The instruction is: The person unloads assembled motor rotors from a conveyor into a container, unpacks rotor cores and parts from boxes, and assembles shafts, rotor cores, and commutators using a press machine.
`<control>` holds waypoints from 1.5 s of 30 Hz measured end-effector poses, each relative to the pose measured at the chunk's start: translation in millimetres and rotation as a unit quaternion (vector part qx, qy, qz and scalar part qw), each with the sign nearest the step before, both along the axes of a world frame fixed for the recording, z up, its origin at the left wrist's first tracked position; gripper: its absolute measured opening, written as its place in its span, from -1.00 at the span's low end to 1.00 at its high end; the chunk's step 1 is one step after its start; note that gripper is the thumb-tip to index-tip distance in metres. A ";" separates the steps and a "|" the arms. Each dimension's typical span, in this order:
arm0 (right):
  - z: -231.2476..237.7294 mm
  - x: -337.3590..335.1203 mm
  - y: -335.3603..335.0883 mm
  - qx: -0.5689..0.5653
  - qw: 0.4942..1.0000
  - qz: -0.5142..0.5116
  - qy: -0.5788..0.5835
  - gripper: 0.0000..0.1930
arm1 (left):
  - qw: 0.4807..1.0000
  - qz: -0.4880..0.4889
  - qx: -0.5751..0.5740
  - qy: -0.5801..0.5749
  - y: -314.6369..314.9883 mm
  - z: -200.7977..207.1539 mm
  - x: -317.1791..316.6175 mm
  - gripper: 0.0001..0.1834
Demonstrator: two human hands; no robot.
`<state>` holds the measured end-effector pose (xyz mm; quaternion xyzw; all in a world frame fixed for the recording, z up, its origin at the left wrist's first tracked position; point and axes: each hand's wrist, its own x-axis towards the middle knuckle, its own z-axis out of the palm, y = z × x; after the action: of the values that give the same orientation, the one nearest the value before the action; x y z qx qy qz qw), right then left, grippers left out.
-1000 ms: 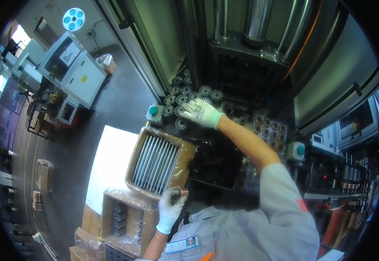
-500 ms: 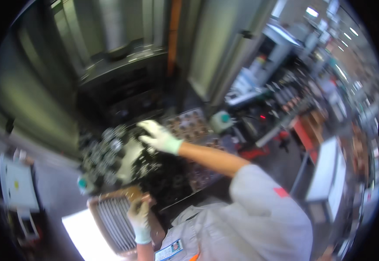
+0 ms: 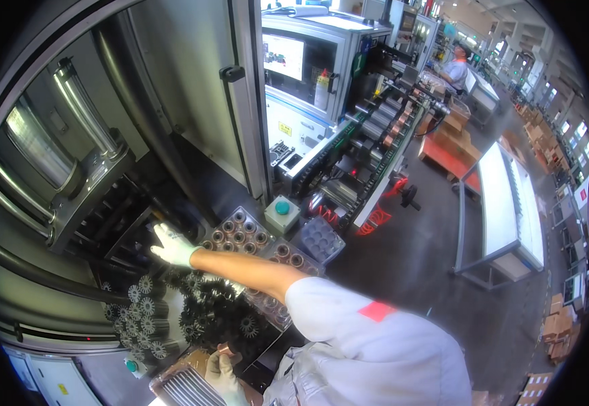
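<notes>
My right hand (image 3: pixel 174 247) wears a white glove and stretches out at the opening of the press (image 3: pixel 91 183). Its fingers are apart and I see nothing held in them. Low in the view, my gloved left hand (image 3: pixel 223 375) is closed round a small copper-coloured ring (image 3: pixel 225 350), above a cardboard box (image 3: pixel 196 356) of metal shafts (image 3: pixel 190 389). Beside the hands stand dark slotted rotor cores (image 3: pixel 220 308). Silvery rotor cores (image 3: pixel 144 314) form a cluster to their left. Beyond my right forearm, a clear plastic tray (image 3: pixel 230 233) holds several copper-coloured rings.
A green push button (image 3: pixel 282 208) on a pale box stands past the tray; another green button (image 3: pixel 131 365) is at lower left. An empty-looking clear tray (image 3: pixel 321 239) lies near the conveyor (image 3: pixel 375 155). A white-topped table (image 3: pixel 504 203) is at right. One person (image 3: pixel 455 71) works far off.
The head view has swung to the right and sharpened. My right hand now appears farther left, by the press opening; my left hand stays low by the shaft box.
</notes>
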<state>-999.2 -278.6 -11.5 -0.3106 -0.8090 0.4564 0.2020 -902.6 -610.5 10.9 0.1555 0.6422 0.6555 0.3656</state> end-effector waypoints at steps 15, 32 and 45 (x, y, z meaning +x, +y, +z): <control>10.9 -55.6 1.1 0.068 0.987 -0.085 0.120 -0.15 | 0.998 0.034 -0.059 -0.001 -42.9 -30.3 -33.2 -0.69; 29.5 -17.5 24.0 -0.094 0.975 0.095 0.177 -0.27 | 0.863 -0.015 -0.093 0.497 140.7 -19.7 -169.5 -0.86; 48.4 449.8 153.6 0.183 0.845 -0.279 -0.418 -0.29 | 0.710 -0.174 -0.095 0.676 287.6 -26.0 -248.6 -0.85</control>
<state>-549.4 -125.0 36.9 -0.6418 -0.7650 0.0513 0.0165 -1151.2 -322.9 -15.1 0.6302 0.7383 0.2360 -0.0458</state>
